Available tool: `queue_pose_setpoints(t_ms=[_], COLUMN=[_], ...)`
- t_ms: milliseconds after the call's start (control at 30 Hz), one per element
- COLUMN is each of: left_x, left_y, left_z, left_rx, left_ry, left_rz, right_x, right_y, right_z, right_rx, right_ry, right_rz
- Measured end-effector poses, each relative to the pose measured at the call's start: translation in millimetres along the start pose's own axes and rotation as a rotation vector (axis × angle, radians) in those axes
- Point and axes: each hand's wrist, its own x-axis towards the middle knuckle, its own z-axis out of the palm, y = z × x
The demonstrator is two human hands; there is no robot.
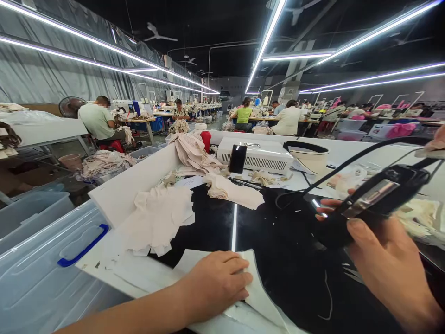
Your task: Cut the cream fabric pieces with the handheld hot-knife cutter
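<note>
My left hand (pixel 217 285) is on a cream fabric piece (pixel 259 292) at the near edge of the black tabletop (pixel 278 246). Its fingers are bent and pressed together over the piece; the thumb is hidden. My right hand (pixel 389 264) grips a black corded hand tool (pixel 378 195) with a shiny metal plate, raised over the right side of the table. A black cable (pixel 342 162) arches from the tool toward the back. Ahead of my left hand lies a stack of pale cut fabric pieces (pixel 160 215). Thin scissors-like metal points (pixel 352 273) show below my right hand.
A phone (pixel 238 159) leans on a white vented box (pixel 267 155) at the back. Beige fabric (pixel 194 150) drapes over the white side board (pixel 135 178). A cream round container (pixel 308 155) stands right of the box. Lidded plastic bins (pixel 45 269) stand left. Several people work at machines beyond.
</note>
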Motion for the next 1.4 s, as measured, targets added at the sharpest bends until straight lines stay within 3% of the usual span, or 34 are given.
queue_pose_setpoints(t_ms=[100,267,433,600,900,1200,1400], left_x=[5,20,31,30,22,27,27], left_y=[2,5,8,10,8,8,8], left_z=[2.8,5.1,13.8,22.7,34.5,26.3,26.3], left_rx=[-0.014,0.025,0.092,0.128,0.094,0.079,0.109], left_ry=[0.005,0.003,0.004,0.099,0.201,0.276,0.214], left_rz=[0.010,0.021,0.047,0.058,0.069,0.077,0.101], right_x=[5,-5,-23,-32,-40,-41,-42], right_y=[-13,-14,-9,-4,-9,-14,-13], right_z=[20,49,82,102,110,109,110], right_rx=[0.078,0.190,0.386,0.481,0.553,0.604,0.599], right_ry=[-0.012,-0.076,-0.123,-0.159,-0.180,-0.205,-0.198], right_rz=[0.066,-0.074,-0.088,-0.078,-0.029,-0.015,-0.008])
